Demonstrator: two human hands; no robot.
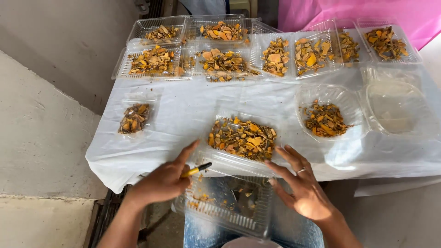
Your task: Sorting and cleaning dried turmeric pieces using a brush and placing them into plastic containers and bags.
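Head view. Nearest the camera, a clear hinged clamshell container (229, 202) hangs open over the person's lap, its lid half holding only a few orange crumbs, while its tray half (242, 138), full of dried orange-brown slices, rests on the front edge of the table (183, 115), which is draped in white sheeting. Left hand (163, 181): fingers closed around a yellow pen with a black tip (196, 170), the forefinger stretched toward the tray's near corner. Right hand (303, 186): fingers spread open, gripping nothing, tips touching the lid's right rim; a ring shows on one finger. Beyond, a small flat packet of slices (134, 118) lies to the left, a round clear bowl of slices (327, 117) to the right, an empty clear container (397, 108) beside it, and a row of filled trays (220, 50) along the far edge. Risk, as a judgement: the loaded tray sits at the table's edge with its lid overhanging, so a downward press on the lid could tip it and spill slices.
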